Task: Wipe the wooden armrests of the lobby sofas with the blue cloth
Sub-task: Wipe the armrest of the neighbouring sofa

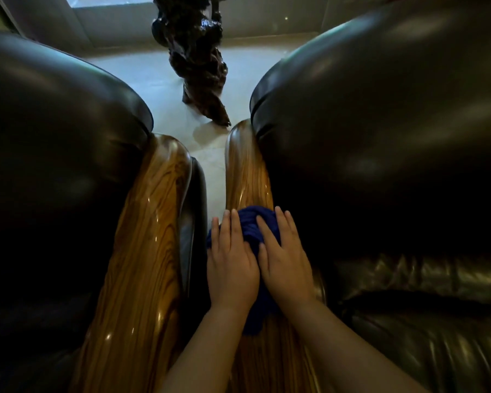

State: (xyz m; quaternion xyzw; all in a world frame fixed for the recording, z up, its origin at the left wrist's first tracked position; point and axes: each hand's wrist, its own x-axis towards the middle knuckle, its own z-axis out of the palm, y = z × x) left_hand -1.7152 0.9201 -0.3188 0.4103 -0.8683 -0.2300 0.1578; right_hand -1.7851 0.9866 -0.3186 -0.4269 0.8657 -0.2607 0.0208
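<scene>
Two glossy wooden armrests run side by side away from me. The right armrest [245,171] belongs to the dark leather sofa on the right, the left armrest [150,222] to the sofa on the left. A bunched blue cloth [251,231] lies on the right armrest about halfway along. My left hand [231,265] and my right hand [284,259] both press flat on the cloth, fingers pointing forward, side by side and touching. Much of the cloth is hidden under my palms; a tail of it shows between my wrists.
Dark leather sofa [380,123] fills the right, another dark leather sofa [48,123] the left. A narrow strip of pale tiled floor [210,171] separates the armrests. A dark carved wooden sculpture [199,61] stands on the floor beyond them.
</scene>
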